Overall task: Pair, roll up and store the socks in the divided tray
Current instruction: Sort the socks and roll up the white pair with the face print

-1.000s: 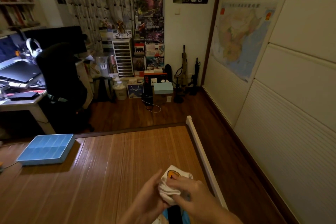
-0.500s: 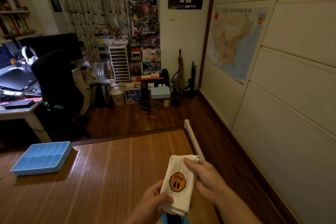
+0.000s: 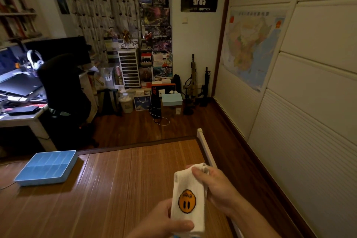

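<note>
A white sock (image 3: 188,189) with an orange smiley face is held upright over the near right part of the bamboo-mat surface (image 3: 119,179). My left hand (image 3: 164,222) grips its lower end, thumb across the front. My right hand (image 3: 214,185) pinches the cuff at the top right. The blue divided tray (image 3: 48,167) lies at the far left of the mat, well away from both hands; its compartments look empty. Something blue shows just under my left hand at the bottom edge, too little to identify.
The mat's right edge has a white rail (image 3: 205,147), with wooden floor (image 3: 241,160) beyond and a white wardrobe wall (image 3: 309,121) to the right. A black chair (image 3: 63,91) and a desk (image 3: 19,114) stand past the mat's far left edge.
The bunched sock has been stretched out lengthwise between my hands, showing the smiley face. My right hand moved up to the cuff; the view tilted down slightly.
</note>
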Available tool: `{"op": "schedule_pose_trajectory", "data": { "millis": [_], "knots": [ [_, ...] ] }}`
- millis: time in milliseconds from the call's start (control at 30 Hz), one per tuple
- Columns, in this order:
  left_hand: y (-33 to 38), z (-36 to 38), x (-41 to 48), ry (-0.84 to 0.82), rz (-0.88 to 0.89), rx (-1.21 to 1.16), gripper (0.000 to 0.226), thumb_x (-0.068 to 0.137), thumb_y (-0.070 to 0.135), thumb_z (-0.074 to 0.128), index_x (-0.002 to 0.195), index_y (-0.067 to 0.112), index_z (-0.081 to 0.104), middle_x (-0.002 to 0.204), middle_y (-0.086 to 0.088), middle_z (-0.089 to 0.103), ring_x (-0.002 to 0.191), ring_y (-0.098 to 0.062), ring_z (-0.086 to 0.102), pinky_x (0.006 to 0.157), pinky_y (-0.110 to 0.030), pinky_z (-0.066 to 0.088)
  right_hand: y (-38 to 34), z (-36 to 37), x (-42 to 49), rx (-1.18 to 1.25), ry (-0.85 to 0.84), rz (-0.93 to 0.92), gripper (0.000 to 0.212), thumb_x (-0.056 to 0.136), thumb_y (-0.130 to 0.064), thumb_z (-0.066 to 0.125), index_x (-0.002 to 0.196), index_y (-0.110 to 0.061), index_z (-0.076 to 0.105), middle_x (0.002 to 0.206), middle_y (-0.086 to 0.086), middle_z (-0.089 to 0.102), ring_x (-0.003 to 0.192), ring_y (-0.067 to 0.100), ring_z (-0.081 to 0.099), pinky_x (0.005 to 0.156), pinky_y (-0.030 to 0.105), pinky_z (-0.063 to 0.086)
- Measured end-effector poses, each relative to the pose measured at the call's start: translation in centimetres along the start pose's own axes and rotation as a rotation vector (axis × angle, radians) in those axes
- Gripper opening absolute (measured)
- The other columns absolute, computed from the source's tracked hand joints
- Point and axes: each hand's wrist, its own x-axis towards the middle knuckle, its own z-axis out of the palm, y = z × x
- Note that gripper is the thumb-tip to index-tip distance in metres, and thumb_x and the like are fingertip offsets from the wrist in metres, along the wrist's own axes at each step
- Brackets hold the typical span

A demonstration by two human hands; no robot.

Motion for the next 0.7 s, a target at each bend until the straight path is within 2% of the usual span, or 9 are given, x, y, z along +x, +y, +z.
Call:
{"op": "schedule_pose_trajectory", "data": {
  "millis": [67, 133, 233, 300, 467, 533, 700],
  "knots": [
    [0.4, 0.1, 0.1, 0.029, -0.025, -0.057, 0.046, 0.085, 0.032, 0.083, 0.125, 0.010, 0.072, 0.131, -0.017, 0.069, 0.125, -0.033, 0.064, 0.099, -0.036, 0.053, -0.2, 0.2, -0.2, -0.008, -0.038, 0.021, 0.036, 0.094, -0.039, 0.061, 0.115, -0.012, 0.072, 0.108, 0.018, 0.074, 0.103, 0.035, 0.071, 0.088, 0.047, 0.058],
    [0.7, 0.0, 0.5, 0.113, -0.038, -0.146, 0.050, 0.080, 0.039, 0.081, 0.118, 0.006, 0.075, 0.125, -0.021, 0.071, 0.118, -0.034, 0.068, 0.092, -0.035, 0.056, -0.4, 0.3, -0.4, -0.049, -0.115, 0.022, 0.035, 0.097, -0.040, 0.058, 0.115, -0.014, 0.073, 0.112, 0.016, 0.073, 0.105, 0.033, 0.071, 0.090, 0.043, 0.058],
    [0.9, 0.1, 1.0, 0.240, 0.054, -0.167, 0.049, 0.084, 0.033, 0.079, 0.123, 0.005, 0.070, 0.118, -0.025, 0.072, 0.109, -0.036, 0.071, 0.085, -0.035, 0.059, -0.6, 0.3, -0.7, -0.086, -0.213, 0.001, 0.032, 0.101, -0.037, 0.055, 0.119, -0.017, 0.072, 0.119, 0.011, 0.072, 0.111, 0.031, 0.068, 0.092, 0.039, 0.058],
    [1.2, 0.5, 1.0, 0.278, 0.094, -0.158, 0.042, 0.087, 0.031, 0.076, 0.121, 0.005, 0.071, 0.114, -0.025, 0.073, 0.105, -0.035, 0.073, 0.083, -0.035, 0.059, -0.9, 0.5, -0.8, -0.085, -0.157, -0.017, 0.032, 0.097, -0.039, 0.059, 0.118, -0.018, 0.072, 0.114, 0.009, 0.073, 0.106, 0.028, 0.071, 0.087, 0.036, 0.059],
    [1.7, 0.7, 0.9, 0.271, 0.108, -0.172, 0.034, 0.089, 0.024, 0.072, 0.119, 0.007, 0.073, 0.109, -0.025, 0.075, 0.093, -0.032, 0.075, 0.073, -0.033, 0.060, -1.0, 0.0, -1.1, -0.319, 0.015, -0.255, 0.017, 0.095, -0.031, 0.065, 0.109, -0.027, 0.075, 0.103, -0.008, 0.074, 0.098, 0.012, 0.071, 0.079, 0.027, 0.060],
    [1.8, 0.6, 0.8, 0.273, 0.105, -0.200, 0.036, 0.089, 0.020, 0.070, 0.122, 0.004, 0.069, 0.106, -0.026, 0.075, 0.086, -0.030, 0.076, 0.068, -0.033, 0.060, -0.9, -0.3, -1.1, -0.357, 0.020, -0.292, 0.018, 0.093, -0.026, 0.071, 0.110, -0.027, 0.074, 0.105, -0.009, 0.073, 0.100, 0.011, 0.070, 0.080, 0.030, 0.061],
    [2.5, 0.9, 0.4, 0.260, 0.088, -0.240, 0.041, 0.088, 0.017, 0.065, 0.127, 0.004, 0.067, 0.112, -0.027, 0.074, 0.091, -0.030, 0.075, 0.071, -0.033, 0.061, -0.8, -1.1, -1.1, -0.494, 0.008, -0.325, 0.024, 0.089, -0.026, 0.075, 0.112, -0.029, 0.070, 0.107, -0.015, 0.071, 0.102, 0.007, 0.069, 0.080, 0.029, 0.061]
  ]
}}
